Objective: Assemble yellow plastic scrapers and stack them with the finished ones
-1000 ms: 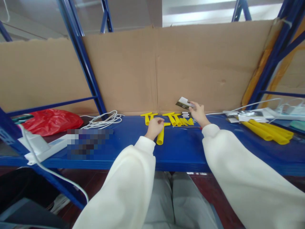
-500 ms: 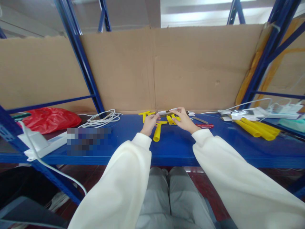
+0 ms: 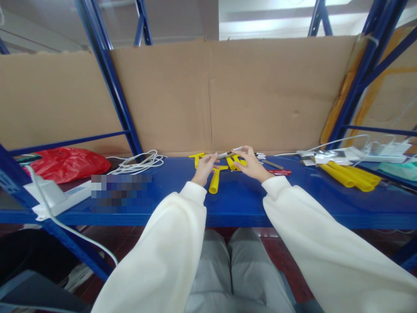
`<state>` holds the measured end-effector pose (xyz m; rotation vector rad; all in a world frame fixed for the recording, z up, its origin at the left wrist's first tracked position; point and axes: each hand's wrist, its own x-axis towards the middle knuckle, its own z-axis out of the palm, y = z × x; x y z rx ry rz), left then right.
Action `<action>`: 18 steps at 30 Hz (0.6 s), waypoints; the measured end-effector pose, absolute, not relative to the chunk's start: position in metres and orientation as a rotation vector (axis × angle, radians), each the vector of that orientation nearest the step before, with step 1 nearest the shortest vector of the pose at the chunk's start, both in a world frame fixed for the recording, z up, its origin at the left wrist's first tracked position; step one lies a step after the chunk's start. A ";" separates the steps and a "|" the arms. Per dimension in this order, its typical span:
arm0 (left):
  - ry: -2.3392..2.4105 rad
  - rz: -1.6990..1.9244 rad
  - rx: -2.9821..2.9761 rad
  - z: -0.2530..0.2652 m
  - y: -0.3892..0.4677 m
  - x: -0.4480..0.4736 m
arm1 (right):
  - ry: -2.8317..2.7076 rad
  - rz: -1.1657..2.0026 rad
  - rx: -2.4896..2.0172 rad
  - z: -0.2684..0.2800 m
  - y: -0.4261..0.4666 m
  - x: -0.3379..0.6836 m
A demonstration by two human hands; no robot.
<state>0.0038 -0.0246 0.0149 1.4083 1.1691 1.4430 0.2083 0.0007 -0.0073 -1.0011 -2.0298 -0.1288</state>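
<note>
In the head view, my left hand (image 3: 205,168) pinches a slim white stick-like thing (image 3: 223,155) by its left part. My right hand (image 3: 250,165) has its fingers closed around the right part, where another white piece (image 3: 237,149) shows. A dark section lies between the two white parts; whether they are joined is too small to tell. Just below my left hand a yellow T-shaped handle (image 3: 214,181) lies on the blue shelf (image 3: 182,191). Another yellow T-shaped handle (image 3: 196,159) is behind that hand. More yellow pieces (image 3: 232,164) lie under and between my hands.
Right of my right hand are a red tool (image 3: 280,172), a flat grey strip (image 3: 273,164) and several white sticks (image 3: 260,156). Yellow tubes (image 3: 350,175) lie farther right. Coiled white cable (image 3: 143,163), a power strip (image 3: 67,200) and a red bag (image 3: 68,165) are left. Cardboard (image 3: 260,95) stands behind.
Both hands stay almost in place around the slim white thing, which is turned slightly. The view has shifted a little; objects on the shelf lie as before.
</note>
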 end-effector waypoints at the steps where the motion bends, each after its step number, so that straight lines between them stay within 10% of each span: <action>1: 1.170 1.445 1.403 0.015 -0.025 0.003 | -2.033 -0.134 -0.995 -0.007 0.000 0.208; 18: 1.189 1.463 1.397 0.014 -0.025 0.004 | -1.671 0.344 -0.750 -0.006 0.010 0.202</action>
